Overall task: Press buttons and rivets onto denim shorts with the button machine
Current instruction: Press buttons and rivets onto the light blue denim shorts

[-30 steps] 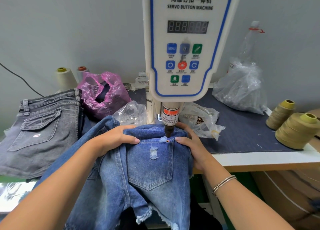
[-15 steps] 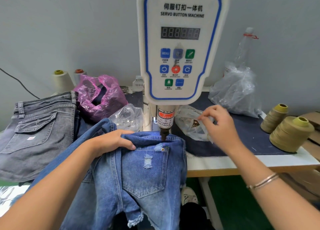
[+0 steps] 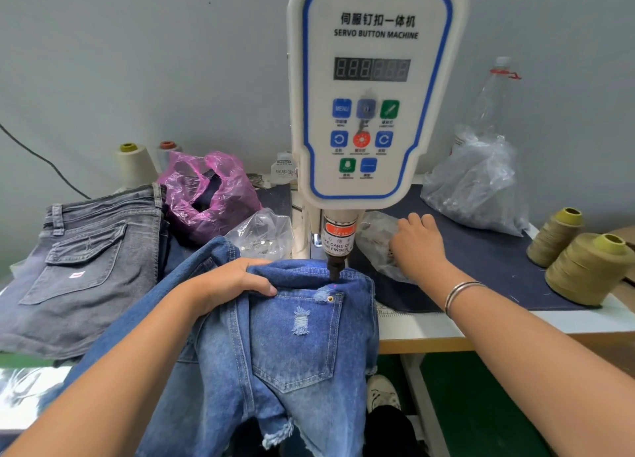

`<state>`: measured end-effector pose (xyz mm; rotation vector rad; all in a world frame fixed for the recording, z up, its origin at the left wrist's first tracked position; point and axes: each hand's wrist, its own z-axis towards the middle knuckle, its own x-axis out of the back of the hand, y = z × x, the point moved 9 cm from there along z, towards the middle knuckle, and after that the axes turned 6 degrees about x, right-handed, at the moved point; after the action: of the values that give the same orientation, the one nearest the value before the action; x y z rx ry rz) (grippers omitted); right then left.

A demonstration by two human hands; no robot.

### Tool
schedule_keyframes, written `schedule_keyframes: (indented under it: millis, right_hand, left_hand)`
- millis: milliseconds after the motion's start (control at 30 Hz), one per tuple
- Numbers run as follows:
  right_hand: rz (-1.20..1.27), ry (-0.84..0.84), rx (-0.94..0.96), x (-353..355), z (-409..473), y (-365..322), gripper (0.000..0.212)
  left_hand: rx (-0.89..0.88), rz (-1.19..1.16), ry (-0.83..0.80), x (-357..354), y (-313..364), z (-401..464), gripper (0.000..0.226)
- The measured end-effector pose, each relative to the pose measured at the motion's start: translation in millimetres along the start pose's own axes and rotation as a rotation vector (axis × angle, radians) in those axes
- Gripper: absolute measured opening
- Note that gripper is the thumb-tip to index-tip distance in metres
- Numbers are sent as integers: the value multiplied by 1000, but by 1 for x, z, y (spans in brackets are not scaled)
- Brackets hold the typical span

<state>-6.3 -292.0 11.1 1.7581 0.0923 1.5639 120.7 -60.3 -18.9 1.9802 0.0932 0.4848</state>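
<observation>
Reaching for the next rivet — shorts waiting under the punch

Left hand (image 3: 233, 286) grips the denim shorts (image 3: 292, 336) at the waistband below the button machine (image 3: 374, 95); right hand (image 3: 417, 247) digs into the clear bag (image 3: 372, 240), its grip hidden — next, seat a fresh rivet.

Button machine (image 3: 374, 89) front panel: showing "伺服钉扣一体机" and "SERVO BUTTON MACHINE" above a display (image 3: 372, 69) reading all eights; blue key (image 3: 341, 108) reading "MENU". Warning label (image 3: 338, 238) on the press head: partly showing "TAKE CARE OF YOUR FINGER".
</observation>
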Motion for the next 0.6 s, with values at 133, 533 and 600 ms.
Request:
schedule_keyframes:
  millis: [133,533,600]
  right_hand:
    - [19,-35,-8,-8,8,0,20]
    - [174,-51,-59,-14,14,-3,31]
    - [201,-63,-70,-15,15,-4,27]
  left_hand:
    - [14,32,-22,0,-3,2,48]
    - [158,102,-282,-19,-13,2,30]
    - [180,103,-339,-23,-13,1,26]
